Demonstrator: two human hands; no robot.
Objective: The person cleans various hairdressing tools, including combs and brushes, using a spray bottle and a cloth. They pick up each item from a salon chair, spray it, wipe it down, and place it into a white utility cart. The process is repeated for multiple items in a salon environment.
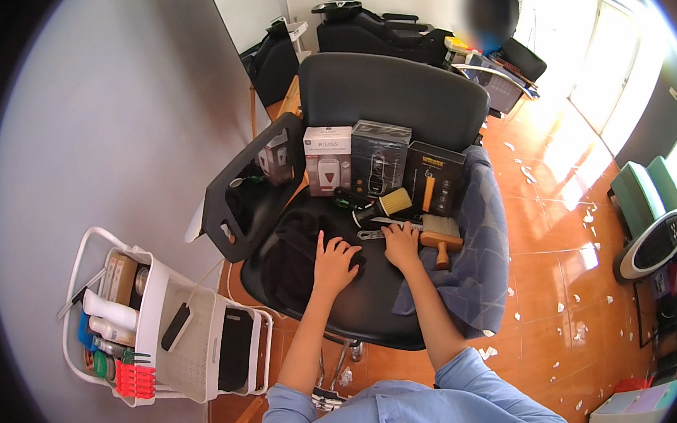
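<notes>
My left hand [335, 264] rests with spread fingers at the edge of a bunched black cloth [292, 261] on the seat of a black salon chair [374, 314]. Beside it, my right hand [402, 247] has its fingertips over a light comb [382, 221]; whether they grip it is hidden. A small silver clip-like piece [369, 234] lies between the hands. To the right of my right hand is a wooden-handled brush [442, 240] with pale bristles. A yellow-bristled neck duster [393, 202] lies farther back, near a dark cord or tool [350, 199].
Three boxes, a white shaver box [328, 162], a dark clipper box [381, 156] and a black WMARK box [435, 176], stand against the backrest. A black-framed mirror [222, 218] leans left. Blue-grey patterned cloth [483, 249] covers the right armrest. A white trolley [148, 328] stands left.
</notes>
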